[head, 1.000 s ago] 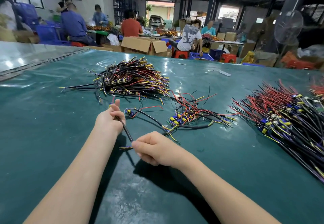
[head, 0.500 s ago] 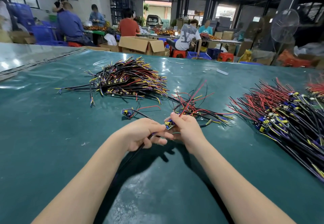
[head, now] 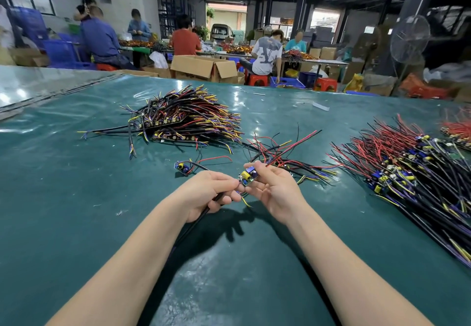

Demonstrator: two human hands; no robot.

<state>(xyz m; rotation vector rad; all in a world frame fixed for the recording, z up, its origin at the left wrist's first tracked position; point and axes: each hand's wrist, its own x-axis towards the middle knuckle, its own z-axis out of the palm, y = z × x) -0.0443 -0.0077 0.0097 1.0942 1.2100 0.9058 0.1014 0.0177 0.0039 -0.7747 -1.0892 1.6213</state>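
- The small circuit board [head: 247, 175] is held just above the table's near middle, between the two hands. It is a flat slip carrying a yellow wound part and a blue block; any print on it is too small to read.
- The right hand [head: 274, 193] pinches the board between thumb and fingertips, and red and black leads run up and away from it.
- The left hand [head: 209, 193] is curled round a smooth black cable [head: 201, 217]. Its thumb and forefinger meet at the board's near edge, probably on the cable's thin yellow and purple cores.
- A second board [head: 181, 167] lies just beyond the left hand, trailing a looped red wire.
- The loose wires [head: 285, 155] make a thin tangle past the right hand.
- The left pile [head: 188, 119] bristles with black, red and yellow strands; the right pile [head: 407, 170] fans out, red ends far, black cables near.
- The table [head: 63, 198] wears a glossy, rippled green sheet.
- Beyond it stands an open cardboard box [head: 204, 67].
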